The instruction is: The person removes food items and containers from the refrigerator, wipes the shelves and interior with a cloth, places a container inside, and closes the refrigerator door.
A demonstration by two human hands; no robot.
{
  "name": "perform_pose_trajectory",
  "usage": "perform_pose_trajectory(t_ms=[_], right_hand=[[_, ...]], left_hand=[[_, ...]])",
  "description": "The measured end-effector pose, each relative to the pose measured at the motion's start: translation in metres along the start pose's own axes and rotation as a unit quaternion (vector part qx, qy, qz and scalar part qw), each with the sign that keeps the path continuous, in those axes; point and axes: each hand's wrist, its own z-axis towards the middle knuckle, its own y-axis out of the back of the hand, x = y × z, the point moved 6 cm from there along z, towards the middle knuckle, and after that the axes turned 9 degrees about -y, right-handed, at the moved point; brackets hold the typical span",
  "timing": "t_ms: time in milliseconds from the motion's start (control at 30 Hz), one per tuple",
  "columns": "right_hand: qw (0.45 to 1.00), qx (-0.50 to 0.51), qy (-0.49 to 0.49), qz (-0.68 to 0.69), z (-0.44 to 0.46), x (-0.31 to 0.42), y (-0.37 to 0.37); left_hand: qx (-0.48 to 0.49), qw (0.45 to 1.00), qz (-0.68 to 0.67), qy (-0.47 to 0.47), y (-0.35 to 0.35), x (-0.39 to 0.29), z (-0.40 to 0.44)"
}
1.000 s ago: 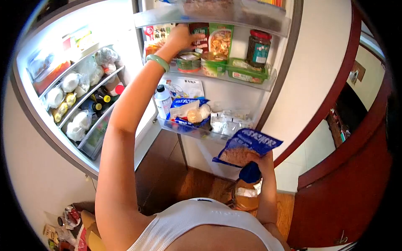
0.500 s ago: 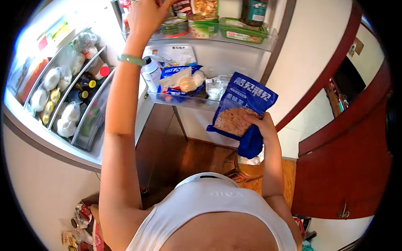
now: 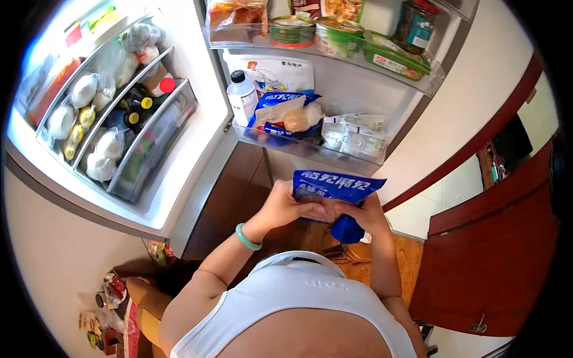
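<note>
A blue food packet (image 3: pixel 341 186) with white lettering and a clear window showing light brown contents is in front of my torso, below the fridge door shelves. My left hand (image 3: pixel 287 206), with a pale green bangle (image 3: pixel 246 237) on the wrist, grips the packet's left side, thumb across the front. On its right side my right hand (image 3: pixel 367 213) is closed around the packet too. A bunched blue part of the packet (image 3: pixel 347 229) hangs below the right hand. What lies behind the packet is hidden.
The fridge stands open. Its lower door shelf (image 3: pixel 298 145) holds a white bottle (image 3: pixel 242 98), blue packets and white bags (image 3: pixel 355 136). Above are tins (image 3: pixel 292 31), a green box (image 3: pixel 394 56) and a dark jar (image 3: pixel 416 27). Fridge drawers (image 3: pixel 152 152) are at left, a red-brown door (image 3: pixel 483 256) at right.
My left hand has come down from the upper door shelf and taken hold of the packet. The packet has moved lower and closer to my body, tilting away, and the view has shifted.
</note>
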Motion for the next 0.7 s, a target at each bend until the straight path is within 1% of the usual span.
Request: perform_pose_trajectory(t_ms=[33,67,100,133,167,200,233,267,300,333,367,400,467,533,567,700], right_hand=[[0.999,-0.016,0.016,-0.039,0.003,0.006,-0.003],[0.999,-0.012,0.015,-0.041,0.007,0.014,-0.005],[0.989,0.005,-0.018,-0.144,0.012,0.022,-0.01],[0.968,0.021,-0.05,-0.246,0.017,0.032,-0.014],[0.977,0.017,0.034,-0.211,0.02,0.057,-0.022],[0.976,0.018,0.035,-0.213,0.027,0.068,-0.027],[0.962,-0.008,0.088,-0.257,0.032,0.083,-0.029],[0.943,-0.035,0.141,-0.298,0.037,0.097,-0.033],[0.944,-0.032,0.14,-0.298,0.047,0.105,-0.04],[0.914,-0.069,0.186,-0.355,0.057,0.119,-0.047],[0.877,-0.104,0.231,-0.409,0.066,0.131,-0.056],[0.876,-0.103,0.232,-0.409,0.08,0.135,-0.065],[0.861,-0.124,0.201,-0.45,0.11,0.138,-0.077],[0.854,-0.132,0.19,-0.465,0.136,0.131,-0.084],[0.848,-0.14,0.18,-0.479,0.145,0.127,-0.087],[0.822,-0.114,0.173,-0.531,0.159,0.115,-0.094]], left_hand=[[-0.029,0.999,0.029,-0.012,0.009,-0.004,-0.001],[-0.057,0.996,0.059,-0.026,0.02,-0.011,0.0],[-0.063,0.987,0.142,-0.049,0.034,-0.026,0.002],[-0.092,0.969,0.219,-0.064,0.053,-0.039,0.002],[-0.17,0.954,0.229,-0.092,0.073,-0.058,0.004],[-0.262,0.936,0.226,-0.06,0.101,-0.047,-0.005],[-0.332,0.921,0.161,-0.124,0.119,-0.059,-0.002],[-0.373,0.89,0.206,-0.163,0.136,-0.075,0.003],[-0.347,0.84,0.351,-0.225,0.147,-0.093,0.012],[-0.327,0.861,0.223,-0.32,0.162,-0.086,0.026],[-0.323,0.844,0.274,-0.328,0.166,-0.089,0.033],[-0.334,0.84,0.31,-0.294,0.167,-0.089,0.039],[-0.345,0.836,0.258,-0.34,0.175,-0.071,0.053],[-0.336,0.856,0.272,-0.284,0.171,-0.063,0.064],[-0.336,0.878,0.221,-0.26,0.171,-0.051,0.07],[-0.359,0.887,0.189,-0.22,0.159,-0.04,0.083]])
